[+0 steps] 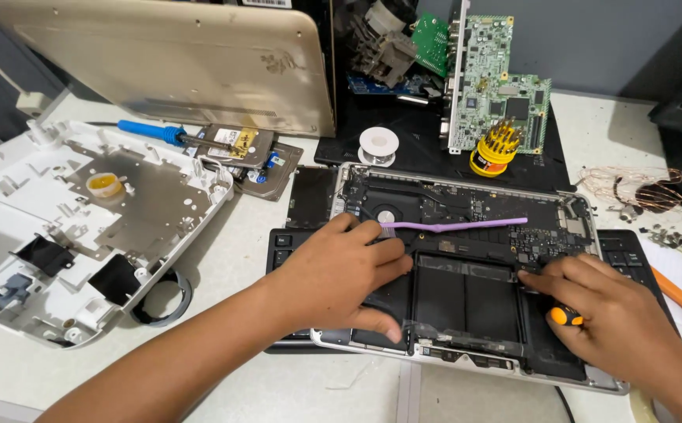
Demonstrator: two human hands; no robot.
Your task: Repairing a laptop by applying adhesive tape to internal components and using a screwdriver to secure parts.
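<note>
A white work table [247, 258] carries everything, and at its centre lies an opened laptop [466, 266], bottom cover off, resting on a black keyboard [282, 247] with its black battery cells and boards exposed. To the left sits a large white plastic chassis [67, 227] with a metal plate, and a beige lid [176, 63] leans behind it. Green circuit boards [490, 78] stand at the back. The left hand [341, 274] lies flat and spread over the laptop's left battery cell, pressing down. The right hand [611, 313] is closed around a small orange-handled screwdriver [564, 316], its tip at the laptop's interior. A purple brush [455, 225] lies across the board.
</note>
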